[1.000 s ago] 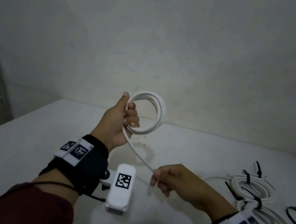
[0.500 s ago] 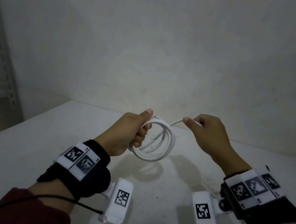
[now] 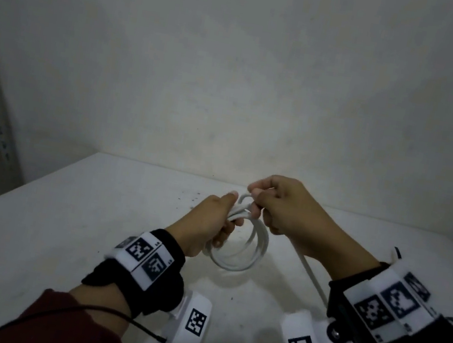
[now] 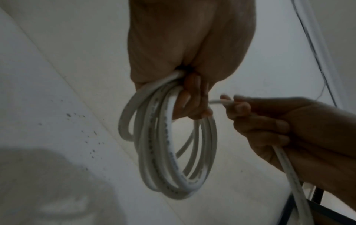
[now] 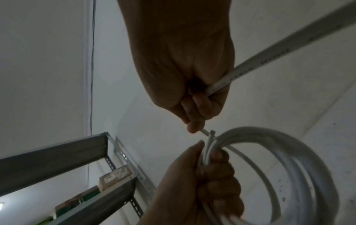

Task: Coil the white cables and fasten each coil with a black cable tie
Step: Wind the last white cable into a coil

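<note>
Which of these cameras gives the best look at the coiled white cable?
The left wrist view: the coil hangs whole below the left hand, its separate loops clear. The head view shows it small and partly behind the hands; the right wrist view cuts off its lower part.

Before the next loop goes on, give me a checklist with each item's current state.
1. Left hand grips the coil firmly: ok.
2. Right hand holds the free run of cable: ok.
3. Loops lie together, untangled: ok.
4. Coil held clear of the table: ok.
5. Remaining cable length: cannot tell, it trails out of view.
6. Black cable tie within reach: cannot tell, none in view.
</note>
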